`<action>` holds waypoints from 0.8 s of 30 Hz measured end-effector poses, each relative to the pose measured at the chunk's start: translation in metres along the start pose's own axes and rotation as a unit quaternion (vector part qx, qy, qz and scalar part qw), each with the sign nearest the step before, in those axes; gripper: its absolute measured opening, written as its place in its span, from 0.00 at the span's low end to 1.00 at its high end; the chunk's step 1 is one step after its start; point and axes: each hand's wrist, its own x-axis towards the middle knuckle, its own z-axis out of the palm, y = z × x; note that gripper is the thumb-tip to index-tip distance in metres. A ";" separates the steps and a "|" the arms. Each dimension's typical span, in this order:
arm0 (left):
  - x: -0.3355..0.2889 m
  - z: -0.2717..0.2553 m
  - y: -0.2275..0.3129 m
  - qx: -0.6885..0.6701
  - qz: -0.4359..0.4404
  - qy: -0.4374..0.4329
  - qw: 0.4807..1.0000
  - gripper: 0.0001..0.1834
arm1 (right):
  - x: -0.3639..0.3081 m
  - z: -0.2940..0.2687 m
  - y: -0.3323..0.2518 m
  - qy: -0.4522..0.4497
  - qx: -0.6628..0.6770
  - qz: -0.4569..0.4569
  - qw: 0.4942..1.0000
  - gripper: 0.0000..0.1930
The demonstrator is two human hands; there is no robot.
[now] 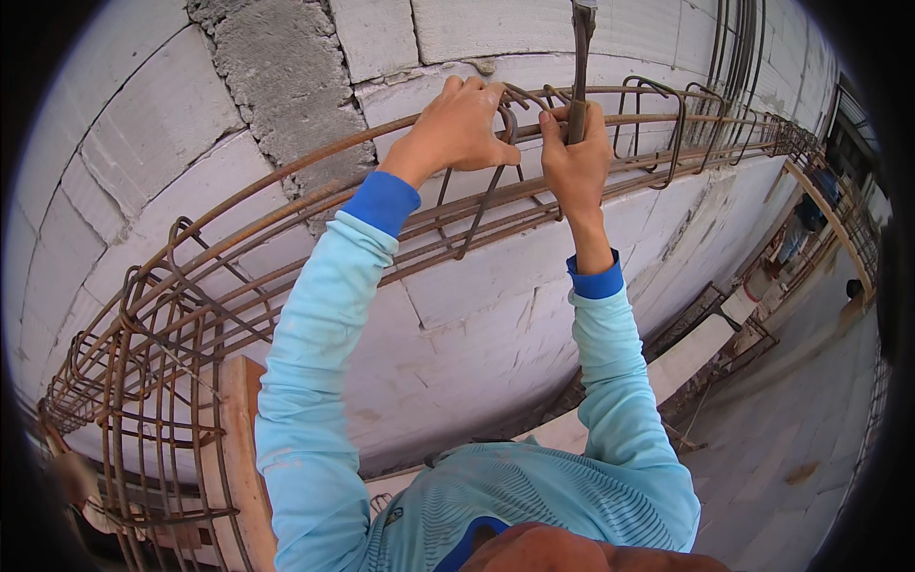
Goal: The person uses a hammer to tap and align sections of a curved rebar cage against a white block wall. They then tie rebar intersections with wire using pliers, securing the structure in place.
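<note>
A long cage of rusty steel rebar (315,198) with bent stirrups runs across in front of me along the block wall. My left hand (456,131) is curled at its top bars, with the fingers over the upper side and the thumb below. A bent steel stirrup (510,122) lies between that thumb and the fingers. My right hand (578,157) is closed around a dark, long-handled metal tool (581,71), held upright beside the cage. The tool's top end is partly cut off by the picture's edge, so its kind cannot be told.
White block wall (505,29) with a rough grey mortar strip (286,86) stands behind the cage. Vertical rebars (739,48) rise at the right. At lower left, a vertical rebar cage (157,429) meets a wooden board (233,458). Another person (801,224) is far right.
</note>
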 end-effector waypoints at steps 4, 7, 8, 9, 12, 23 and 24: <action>0.002 0.001 -0.006 0.016 -0.004 0.041 0.999 0.47 | 0.012 -0.008 0.006 0.034 0.016 0.020 0.999 0.09; -0.002 -0.002 -0.010 0.003 0.002 -0.002 1.000 0.43 | 0.017 -0.013 0.014 0.025 0.016 0.053 0.998 0.10; -0.005 -0.004 -0.010 0.019 0.016 0.007 1.000 0.41 | 0.018 -0.013 0.017 0.028 0.005 0.052 0.998 0.10; -0.010 -0.009 -0.011 -0.007 0.019 0.018 1.000 0.41 | 0.018 -0.013 0.019 0.028 0.000 0.037 0.999 0.10; -0.023 -0.028 -0.014 -0.057 0.022 0.012 0.998 0.41 | 0.016 -0.012 0.022 0.028 0.004 0.046 0.999 0.09; -0.029 -0.030 -0.025 0.000 -0.036 -0.041 0.999 0.51 | 0.012 -0.008 0.024 0.045 0.023 0.014 0.999 0.08; -0.043 -0.043 -0.033 -0.022 -0.050 -0.043 0.998 0.53 | 0.011 -0.007 0.024 0.051 0.027 0.010 0.998 0.08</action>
